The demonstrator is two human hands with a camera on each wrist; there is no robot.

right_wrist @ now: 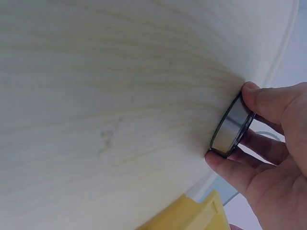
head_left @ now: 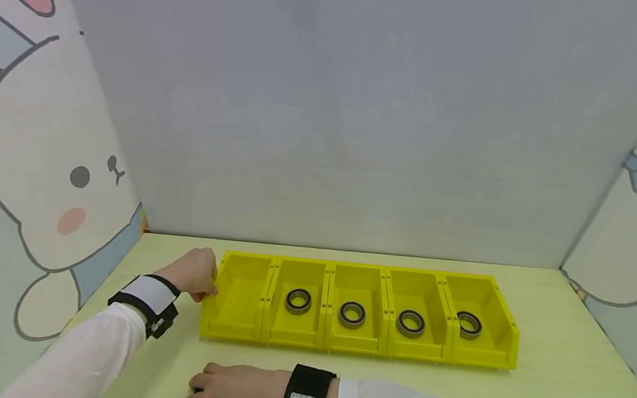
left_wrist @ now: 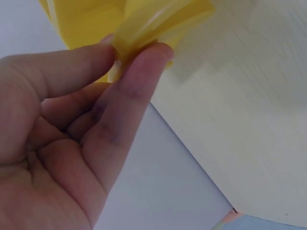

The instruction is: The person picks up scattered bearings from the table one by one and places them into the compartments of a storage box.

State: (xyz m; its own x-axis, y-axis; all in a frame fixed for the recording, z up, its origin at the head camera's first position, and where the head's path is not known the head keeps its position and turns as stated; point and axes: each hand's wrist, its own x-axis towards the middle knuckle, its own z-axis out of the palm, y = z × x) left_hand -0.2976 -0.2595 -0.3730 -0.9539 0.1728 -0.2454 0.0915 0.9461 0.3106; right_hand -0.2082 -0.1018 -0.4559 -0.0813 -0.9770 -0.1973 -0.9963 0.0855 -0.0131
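Observation:
A yellow tray [head_left: 356,351] with a row of several bins lies on the pale table. The leftmost bin [head_left: 236,299] holds nothing; each of the others holds one black-and-steel bearing ring, such as the ring [head_left: 298,300]. My left hand [head_left: 194,272] pinches the tray's left rim [left_wrist: 144,28] between thumb and forefinger. In front of the tray my right hand [head_left: 228,390] lies near the table's front edge and pinches another bearing ring [right_wrist: 231,126] against the tabletop with fingertips [right_wrist: 261,98] and thumb.
A grey back wall and cartoon-printed side panels [head_left: 26,154] close in the table on three sides. Bare tabletop [head_left: 575,386] lies to the right of the tray and in front of it.

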